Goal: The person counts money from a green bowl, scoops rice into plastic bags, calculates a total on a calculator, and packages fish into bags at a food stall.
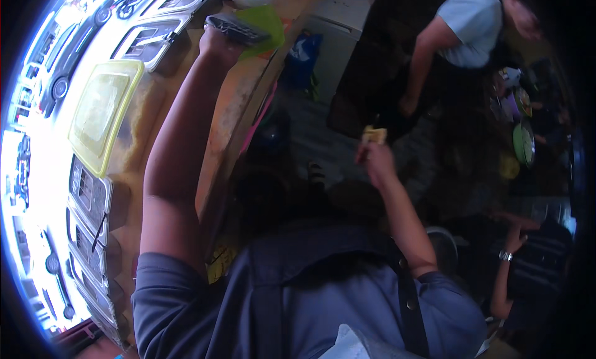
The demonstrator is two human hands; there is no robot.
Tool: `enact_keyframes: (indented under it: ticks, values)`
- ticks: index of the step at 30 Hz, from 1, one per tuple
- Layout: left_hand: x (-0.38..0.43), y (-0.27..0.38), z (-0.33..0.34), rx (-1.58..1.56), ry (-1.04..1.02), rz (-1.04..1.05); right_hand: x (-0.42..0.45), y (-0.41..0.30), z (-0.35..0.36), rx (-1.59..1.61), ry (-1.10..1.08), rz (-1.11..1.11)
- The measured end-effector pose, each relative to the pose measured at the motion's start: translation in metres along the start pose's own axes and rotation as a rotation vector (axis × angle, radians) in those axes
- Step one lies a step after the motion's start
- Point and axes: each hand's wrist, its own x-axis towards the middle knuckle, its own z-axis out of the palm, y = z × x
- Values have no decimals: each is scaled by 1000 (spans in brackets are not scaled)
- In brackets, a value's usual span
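My left hand (221,47) is raised at the upper left, over a wooden counter, with its fingers around a dark, flat object (240,27) that looks grey and glossy; blur hides what it is. Right behind that object lies a green plastic piece (267,28), perhaps a lid or tray; whether my hand touches it I cannot tell. My right hand (379,163) is out over the dark floor at the centre right, closed on a small yellow item (375,134). Something red shows beside its fingers. Both things are too blurred to name exactly.
Lidded plastic containers (88,191) line the counter's left side, among them a large one with a yellow lid (104,117). A person in a light shirt (470,28) leans at the upper right. Another person wearing a wristwatch (505,255) is at the lower right. A green basin (524,142) is at the right.
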Motion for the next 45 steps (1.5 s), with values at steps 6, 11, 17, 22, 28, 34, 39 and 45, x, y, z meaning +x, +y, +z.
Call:
enact_keyframes:
  ticks: [6, 11, 17, 22, 28, 34, 39, 45]
  values:
    - [-22, 19, 45, 296, 379, -1, 203, 126, 73, -468, -401, 141]
    - [-64, -2, 58, 581, 212, 370, 293, 135, 177, -910, -402, -39]
    - [-106, -45, 72, 808, 209, 247, 322, 155, 213, -987, -396, 149]
    - [-108, -75, 62, 807, 172, -24, 317, 150, 192, -783, -318, 247]
    - [-92, -86, 53, 768, -64, -80, 271, 107, 78, -361, -137, 417]
    - [-61, -106, 81, 824, -133, -179, 231, 6, -66, -110, 127, 500]
    - [2, -144, 127, 861, -114, -143, 250, -145, -132, -336, 195, 539]
    - [114, -240, 169, 969, 64, 82, 372, -282, -164, -298, -1, 377]
